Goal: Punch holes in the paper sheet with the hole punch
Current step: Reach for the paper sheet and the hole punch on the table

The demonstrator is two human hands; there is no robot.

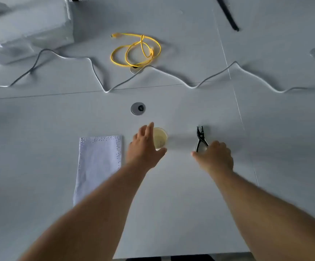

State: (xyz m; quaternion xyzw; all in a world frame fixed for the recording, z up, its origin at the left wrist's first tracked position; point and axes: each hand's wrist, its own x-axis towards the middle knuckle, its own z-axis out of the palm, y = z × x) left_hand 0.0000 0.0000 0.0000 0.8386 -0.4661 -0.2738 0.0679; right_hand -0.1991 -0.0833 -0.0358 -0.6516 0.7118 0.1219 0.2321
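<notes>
- My right hand (216,157) is at the handle end of the hole punch (201,138), fingers curled loosely over it and thumb stretched out to the left; whether I have truly closed on the handles I cannot tell, since my knuckles hide them.
- The hole punch lies flat on the white table (181,213), its black head pointing away from me, its handles spreading toward my right hand.
- My left hand (145,147) is spread wide, fingers apart, holding nothing; it covers the near left part of a small round yellowish dish (160,137), and whether palm or fingers touch the dish is not clear.
- The dish sits between my two hands, just left of the punch with a bare strip of table between them.
- The paper sheet (98,162) lies flat to the left of my left hand, just beside my wrist, a pale folded piece with small dots along its top and right edges. It is well apart from the punch, with my left hand and the dish in between.
- Farther off: a round grey grommet (137,108) beyond the dish, a grey cable (96,76) zigzagging across the table, a coiled yellow cable (136,49), and a blurred white bundle (26,29) at the far left corner.
</notes>
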